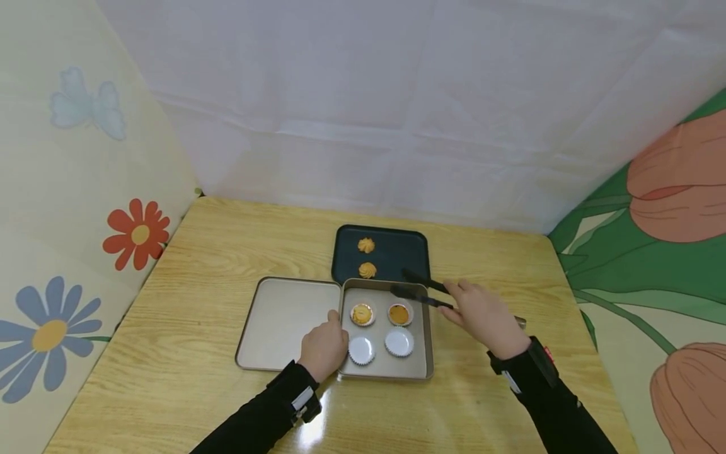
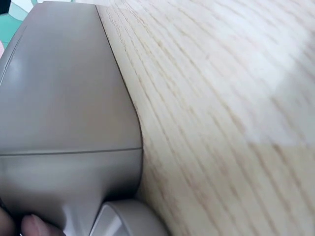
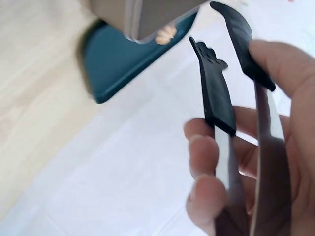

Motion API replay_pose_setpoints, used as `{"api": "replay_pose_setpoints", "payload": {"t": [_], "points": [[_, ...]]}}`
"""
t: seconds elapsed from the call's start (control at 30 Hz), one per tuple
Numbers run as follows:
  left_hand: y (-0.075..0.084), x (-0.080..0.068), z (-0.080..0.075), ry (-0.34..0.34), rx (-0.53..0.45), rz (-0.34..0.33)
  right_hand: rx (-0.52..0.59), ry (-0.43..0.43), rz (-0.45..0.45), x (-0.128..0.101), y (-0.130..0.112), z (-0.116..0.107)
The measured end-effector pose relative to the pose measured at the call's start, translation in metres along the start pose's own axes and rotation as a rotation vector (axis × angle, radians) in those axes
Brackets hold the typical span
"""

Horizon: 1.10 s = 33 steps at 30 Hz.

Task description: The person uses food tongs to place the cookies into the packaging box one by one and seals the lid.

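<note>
The right hand (image 1: 486, 318) grips a pair of black-tipped tongs (image 1: 418, 289), fingers and thumb curled round the metal arms so that the two tips stand a little apart, holding nothing between them; the right wrist view shows the arms running back through the fingers (image 3: 206, 191), a hold that lets a squeeze close the tips. The tips reach forward and to the left of that hand, hovering over the far right corner of the beige baking tin (image 1: 426, 359), near the filled paper cup (image 1: 399, 314) there. A second filled cup (image 1: 362, 314) sits beside it, farther left, and two empty white paper cups (image 1: 399, 342) lie in the near row, closer to the person. The left hand (image 1: 324, 347) rests curled against the near left edge of the tin, where it meets the flat beige lid or tray (image 1: 283, 321) lying to its left; it seems placed to steady the tin while the tongs work, though whether it pinches the rim or merely presses it I cannot tell, as the left wrist view shows only a fingertip (image 2: 34, 226) against the metal. Beyond the tin, farther from both hands, a dark tray (image 1: 397, 252) carries two swirled cookies (image 1: 367, 270), within reach of the tongs. Everything stands on the wooden bench (image 1: 198, 265).
</note>
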<state>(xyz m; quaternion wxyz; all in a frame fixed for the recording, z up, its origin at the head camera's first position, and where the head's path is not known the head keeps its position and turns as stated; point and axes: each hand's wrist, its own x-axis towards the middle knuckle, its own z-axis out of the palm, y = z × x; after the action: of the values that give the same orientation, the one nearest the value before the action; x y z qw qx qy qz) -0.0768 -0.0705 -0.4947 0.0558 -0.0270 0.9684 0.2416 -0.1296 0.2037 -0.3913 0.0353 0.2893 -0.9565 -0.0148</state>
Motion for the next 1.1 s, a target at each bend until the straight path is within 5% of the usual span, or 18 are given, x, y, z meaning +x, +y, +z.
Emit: {"api": "replay_pose_setpoints", "payload": {"t": [0.2, 0.47, 0.8, 1.1], "points": [[0.0, -0.001, 0.001, 0.001, 0.002, -0.009, 0.018, 0.108, -0.03, 0.041, 0.007, 0.001], [0.001, -0.003, 0.001, 0.029, -0.008, 0.003, -0.056, -0.076, -0.114, 0.086, 0.003, 0.025], [-0.001, -0.001, 0.003, 0.049, 0.0, 0.008, -0.075, -0.185, -0.124, 0.108, -0.008, 0.034], [-0.001, -0.001, 0.002, 0.027, -0.008, -0.002, -0.062, -0.187, -0.124, 0.11, -0.013, 0.036]]}}
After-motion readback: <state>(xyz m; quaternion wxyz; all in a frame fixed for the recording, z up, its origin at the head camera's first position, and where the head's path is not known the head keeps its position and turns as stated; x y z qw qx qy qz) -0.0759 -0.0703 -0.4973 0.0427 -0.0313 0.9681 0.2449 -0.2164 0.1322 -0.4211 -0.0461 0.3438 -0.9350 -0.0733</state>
